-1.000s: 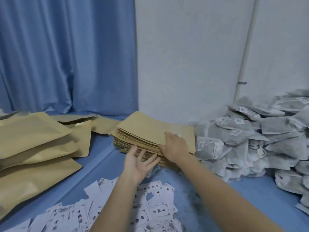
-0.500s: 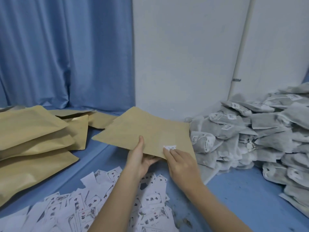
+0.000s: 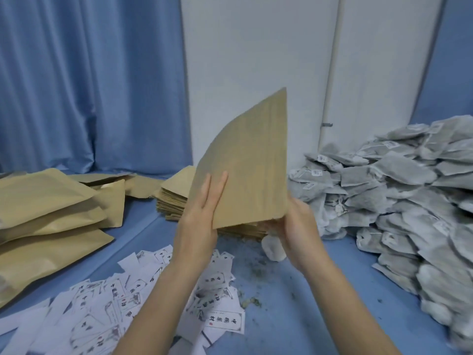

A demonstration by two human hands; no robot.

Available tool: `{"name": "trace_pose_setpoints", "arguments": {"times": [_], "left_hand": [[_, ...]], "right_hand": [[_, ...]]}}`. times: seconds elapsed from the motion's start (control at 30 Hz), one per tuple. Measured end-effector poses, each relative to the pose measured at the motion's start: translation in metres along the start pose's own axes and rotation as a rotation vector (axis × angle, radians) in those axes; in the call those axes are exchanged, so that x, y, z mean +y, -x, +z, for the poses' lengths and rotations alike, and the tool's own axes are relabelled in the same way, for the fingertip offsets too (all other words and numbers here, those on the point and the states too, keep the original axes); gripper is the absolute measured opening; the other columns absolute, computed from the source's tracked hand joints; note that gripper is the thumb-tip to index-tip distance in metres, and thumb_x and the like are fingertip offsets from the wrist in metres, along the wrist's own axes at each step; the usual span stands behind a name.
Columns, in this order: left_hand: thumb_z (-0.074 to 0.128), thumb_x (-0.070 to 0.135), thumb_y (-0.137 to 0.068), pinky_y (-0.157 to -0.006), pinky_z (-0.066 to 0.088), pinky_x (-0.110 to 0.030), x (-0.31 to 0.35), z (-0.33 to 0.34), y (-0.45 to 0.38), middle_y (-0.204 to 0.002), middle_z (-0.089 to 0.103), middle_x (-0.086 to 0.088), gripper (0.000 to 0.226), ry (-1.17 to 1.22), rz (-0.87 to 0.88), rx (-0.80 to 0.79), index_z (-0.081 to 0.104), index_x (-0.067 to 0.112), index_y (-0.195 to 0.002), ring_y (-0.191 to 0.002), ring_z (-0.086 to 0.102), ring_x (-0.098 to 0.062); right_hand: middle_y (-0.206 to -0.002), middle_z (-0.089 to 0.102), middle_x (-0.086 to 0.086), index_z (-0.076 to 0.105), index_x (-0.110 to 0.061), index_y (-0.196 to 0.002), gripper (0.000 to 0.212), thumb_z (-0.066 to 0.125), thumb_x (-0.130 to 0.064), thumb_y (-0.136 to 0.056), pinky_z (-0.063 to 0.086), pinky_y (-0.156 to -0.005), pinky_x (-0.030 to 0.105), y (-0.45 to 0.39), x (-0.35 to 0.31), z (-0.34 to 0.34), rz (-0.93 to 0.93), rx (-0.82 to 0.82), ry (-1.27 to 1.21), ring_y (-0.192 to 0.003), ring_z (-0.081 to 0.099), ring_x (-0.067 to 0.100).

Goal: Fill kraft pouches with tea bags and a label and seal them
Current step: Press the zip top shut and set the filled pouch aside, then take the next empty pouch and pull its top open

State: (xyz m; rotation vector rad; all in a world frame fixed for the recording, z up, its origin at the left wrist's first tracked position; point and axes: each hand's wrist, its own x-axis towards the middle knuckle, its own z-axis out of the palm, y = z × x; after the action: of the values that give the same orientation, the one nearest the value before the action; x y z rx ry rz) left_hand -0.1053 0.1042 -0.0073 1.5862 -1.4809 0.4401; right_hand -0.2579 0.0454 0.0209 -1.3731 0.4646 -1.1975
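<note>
From the head camera, a flat tan kraft paper pouch (image 3: 252, 160) stands raised on edge at centre, above the blue table (image 3: 302, 290). The left hand (image 3: 202, 213) lies with straight fingers flat against its near face; the right hand (image 3: 294, 221) holds the lower right corner — its fingertips are hidden behind the paper. The pouch covers most of the far stack of empty kraft pouches (image 3: 174, 198). Grey mesh tea bags (image 3: 399, 201) pile up right, cut off by the frame; white printed labels (image 3: 122, 303) are scattered near — their print is unreadable.
</note>
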Motion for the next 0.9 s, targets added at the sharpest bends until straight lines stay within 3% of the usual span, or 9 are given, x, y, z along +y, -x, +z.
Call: {"name": "trace_pose_setpoints", "arguments": {"times": [0.1, 0.2, 0.3, 0.4, 0.47, 0.53, 0.63, 0.73, 0.9], "left_hand": [[0.046, -0.022, -0.072, -0.087, 0.041, -0.031, 0.006, 0.005, 0.013, -0.159, 0.009, 0.007, 0.113, -0.217, 0.061, -0.078, -0.011, 0.049, -0.139, -0.122, 0.045, -0.030], [0.041, -0.009, -0.091, -0.116, 0.019, -0.038, 0.000, 0.014, 0.024, -0.155, -0.007, 0.010, 0.090, -0.120, 0.050, -0.237, -0.011, 0.042, -0.144, -0.145, 0.016, -0.026], [0.044, -0.013, -0.085, -0.111, 0.030, -0.044, 0.000, 0.024, 0.034, -0.159, 0.008, -0.003, 0.094, -0.185, 0.063, -0.298, -0.002, 0.044, -0.144, -0.140, 0.027, -0.036], [0.056, 0.007, -0.085, -0.110, 0.027, -0.039, -0.001, 0.031, 0.045, -0.159, -0.003, -0.006, 0.105, -0.317, 0.003, -0.585, -0.026, 0.048, -0.136, -0.140, 0.022, -0.026], [0.068, 0.038, -0.080, -0.117, 0.010, -0.041, -0.002, 0.032, 0.046, -0.158, -0.014, -0.001, 0.110, -0.139, -0.131, -0.836, -0.024, 0.044, -0.142, -0.146, -0.004, -0.021], [0.078, 0.043, -0.068, -0.118, 0.008, -0.036, 0.008, 0.027, 0.041, -0.159, -0.010, 0.007, 0.116, 0.183, -0.243, -0.947, -0.005, 0.037, -0.150, -0.145, -0.010, -0.010], [0.077, 0.029, -0.075, -0.097, 0.036, -0.009, 0.039, 0.028, 0.028, -0.139, 0.042, 0.021, 0.074, 0.663, -0.390, -0.586, 0.040, 0.034, -0.140, -0.121, 0.039, 0.017], [0.067, 0.041, -0.081, -0.091, 0.050, -0.029, 0.067, 0.043, 0.008, -0.105, 0.063, 0.018, 0.026, 0.646, -0.533, -0.291, 0.062, 0.030, -0.104, -0.101, 0.060, -0.003], [0.072, 0.039, -0.079, -0.078, 0.056, -0.045, 0.081, 0.059, 0.003, -0.083, 0.067, 0.007, 0.023, 0.624, -0.672, -0.112, 0.064, 0.020, -0.090, -0.086, 0.067, -0.017]], "right_hand": [[-0.083, 0.074, 0.001, 0.072, -0.015, -0.083, 0.035, 0.051, -0.041, -0.092, 0.055, -0.058, 0.021, 0.005, -0.019, -0.021, 0.074, 0.115, -0.257, -0.077, 0.071, 0.012], [-0.073, 0.071, 0.002, 0.067, -0.007, -0.084, 0.029, 0.055, -0.033, -0.091, 0.051, -0.048, 0.019, 0.009, -0.017, -0.039, 0.096, 0.225, -0.294, -0.060, 0.067, 0.010], [-0.079, 0.070, 0.011, 0.067, 0.000, -0.084, 0.016, 0.060, -0.015, -0.089, 0.050, -0.048, 0.021, 0.009, -0.006, -0.056, 0.187, 0.282, -0.184, -0.065, 0.067, 0.017], [-0.084, 0.062, 0.021, 0.064, 0.008, -0.090, 0.016, 0.064, -0.006, -0.083, 0.048, -0.061, 0.028, 0.005, 0.009, -0.067, 0.278, 0.334, -0.120, -0.076, 0.057, 0.027], [-0.086, 0.061, 0.019, 0.061, 0.016, -0.097, 0.026, 0.066, -0.004, -0.081, 0.049, -0.067, 0.030, 0.005, 0.016, -0.070, 0.317, 0.355, -0.129, -0.079, 0.057, 0.027], [-0.087, 0.066, 0.018, 0.060, 0.017, -0.097, 0.027, 0.068, -0.003, -0.080, 0.055, -0.071, 0.031, 0.005, 0.024, -0.071, 0.334, 0.361, -0.142, -0.077, 0.062, 0.026], [-0.079, 0.071, 0.015, 0.070, 0.005, -0.082, 0.009, 0.070, -0.002, -0.078, 0.059, -0.063, 0.028, 0.008, 0.030, -0.067, 0.311, 0.319, -0.123, -0.069, 0.068, 0.020], [-0.059, 0.065, 0.006, 0.071, -0.008, -0.058, 0.020, 0.069, -0.002, -0.077, 0.052, -0.053, 0.024, 0.013, 0.033, -0.056, 0.201, 0.219, 0.040, -0.055, 0.059, 0.013], [-0.058, 0.064, 0.002, 0.070, -0.004, -0.063, 0.019, 0.070, -0.020, -0.074, 0.048, -0.064, 0.034, 0.021, 0.036, -0.053, 0.077, 0.123, 0.281, -0.057, 0.056, 0.011]]}}
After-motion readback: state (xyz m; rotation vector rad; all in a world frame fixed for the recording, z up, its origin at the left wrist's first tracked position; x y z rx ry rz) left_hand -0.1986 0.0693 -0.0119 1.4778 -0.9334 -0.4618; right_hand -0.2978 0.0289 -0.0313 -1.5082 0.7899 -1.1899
